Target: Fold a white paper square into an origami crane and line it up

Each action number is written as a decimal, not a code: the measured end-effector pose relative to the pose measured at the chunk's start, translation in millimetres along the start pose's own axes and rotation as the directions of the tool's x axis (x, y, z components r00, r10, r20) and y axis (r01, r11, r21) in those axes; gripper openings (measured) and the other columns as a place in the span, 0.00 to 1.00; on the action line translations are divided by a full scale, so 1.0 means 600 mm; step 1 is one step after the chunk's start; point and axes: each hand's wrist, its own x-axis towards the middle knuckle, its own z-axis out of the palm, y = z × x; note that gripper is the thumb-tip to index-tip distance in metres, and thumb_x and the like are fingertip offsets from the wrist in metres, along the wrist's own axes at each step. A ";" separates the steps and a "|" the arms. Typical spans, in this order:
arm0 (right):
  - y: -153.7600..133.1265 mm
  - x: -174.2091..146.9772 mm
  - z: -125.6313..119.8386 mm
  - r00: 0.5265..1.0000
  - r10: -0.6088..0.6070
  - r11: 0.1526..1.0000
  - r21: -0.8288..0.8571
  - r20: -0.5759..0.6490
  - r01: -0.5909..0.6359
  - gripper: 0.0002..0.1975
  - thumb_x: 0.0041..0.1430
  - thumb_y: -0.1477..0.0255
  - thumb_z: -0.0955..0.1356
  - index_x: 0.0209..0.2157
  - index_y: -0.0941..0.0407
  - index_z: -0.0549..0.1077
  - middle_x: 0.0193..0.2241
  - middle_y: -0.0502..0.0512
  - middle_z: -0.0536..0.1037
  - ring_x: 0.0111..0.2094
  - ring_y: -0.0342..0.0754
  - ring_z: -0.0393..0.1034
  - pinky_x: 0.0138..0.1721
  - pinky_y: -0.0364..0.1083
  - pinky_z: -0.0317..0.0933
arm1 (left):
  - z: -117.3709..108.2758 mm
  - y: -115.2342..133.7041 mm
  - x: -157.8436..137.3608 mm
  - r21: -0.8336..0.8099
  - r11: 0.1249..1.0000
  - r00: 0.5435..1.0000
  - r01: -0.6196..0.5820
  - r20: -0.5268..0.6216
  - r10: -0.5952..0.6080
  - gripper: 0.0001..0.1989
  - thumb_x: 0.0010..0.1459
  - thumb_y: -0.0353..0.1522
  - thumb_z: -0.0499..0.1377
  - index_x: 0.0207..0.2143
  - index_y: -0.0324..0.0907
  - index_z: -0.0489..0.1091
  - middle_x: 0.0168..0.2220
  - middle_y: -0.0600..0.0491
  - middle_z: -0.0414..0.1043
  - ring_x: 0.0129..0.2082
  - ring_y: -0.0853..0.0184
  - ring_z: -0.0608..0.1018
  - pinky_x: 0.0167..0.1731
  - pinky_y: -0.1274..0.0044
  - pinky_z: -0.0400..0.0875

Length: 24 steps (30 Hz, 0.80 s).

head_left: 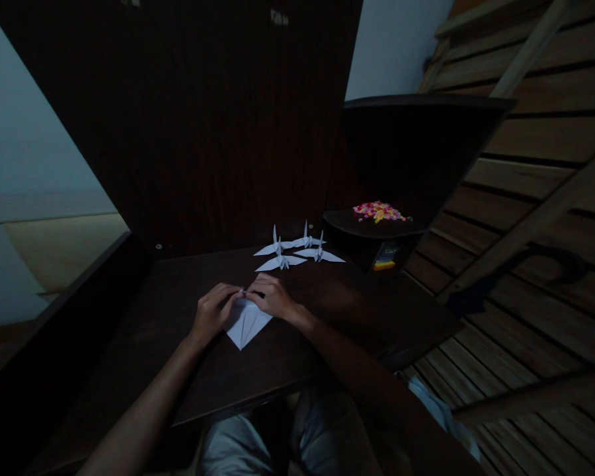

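Observation:
A white sheet of origami paper (pixel 248 324) lies on the dark desk with one corner pointing at me and crease lines running across it. My left hand (pixel 214 309) pinches its far part, fingertips closed on the paper. Right beside it, my right hand (pixel 274 296) also closes on that far edge, and the two hands' fingertips nearly meet. The folded far part is mostly hidden under my fingers. Just beyond my hands stand several finished white paper cranes (pixel 281 262) in a close group, wings spread.
The dark wooden desk (pixel 203 390) has a raised side panel (pixel 54 317) on the left and a tall back panel (pixel 218 132). On a corner shelf (pixel 367 228) at right lies a pile of small colourful pieces (pixel 379 211). A wooden slatted structure (pixel 535 264) rises at far right.

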 end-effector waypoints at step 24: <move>0.001 0.000 0.007 1.000 -0.025 0.997 0.078 -0.008 0.026 0.04 0.58 0.74 0.67 0.31 0.57 0.75 0.30 0.54 0.77 0.36 0.47 0.64 0.38 0.47 0.62 | 0.001 0.016 0.007 -0.029 0.999 0.999 -0.016 -0.051 0.015 0.03 0.58 0.28 0.58 0.31 0.41 0.71 0.28 0.53 0.74 0.30 0.68 0.75 0.32 0.76 0.70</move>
